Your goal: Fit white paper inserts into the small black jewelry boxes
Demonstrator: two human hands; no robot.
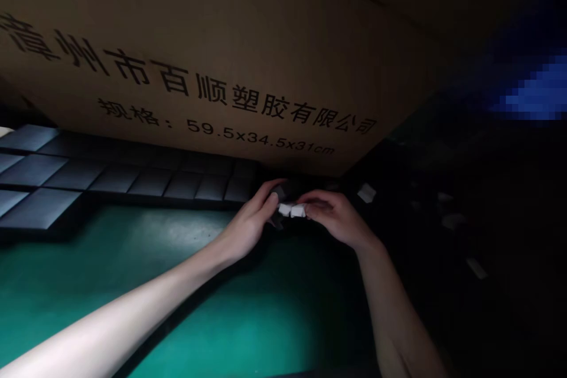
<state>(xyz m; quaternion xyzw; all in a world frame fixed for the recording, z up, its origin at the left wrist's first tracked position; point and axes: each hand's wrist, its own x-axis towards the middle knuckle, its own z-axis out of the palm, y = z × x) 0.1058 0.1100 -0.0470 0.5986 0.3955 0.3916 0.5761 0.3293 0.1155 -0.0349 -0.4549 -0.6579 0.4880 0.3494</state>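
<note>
My left hand (254, 215) is closed round a dark object (287, 190) whose shape is hard to make out in the dim light. Two small white pieces (291, 210) show side by side between my hands. My right hand (334, 212) has its thumb and fingers pinched at the right-hand white piece. Both hands are close together at the far edge of the green work surface (212, 319), just in front of a large cardboard box.
The printed cardboard box (212, 41) stands across the back. Rows of dark square blocks (115, 180) line the left and back. Small white pieces (367, 192) are scattered at the right, where much is in shadow.
</note>
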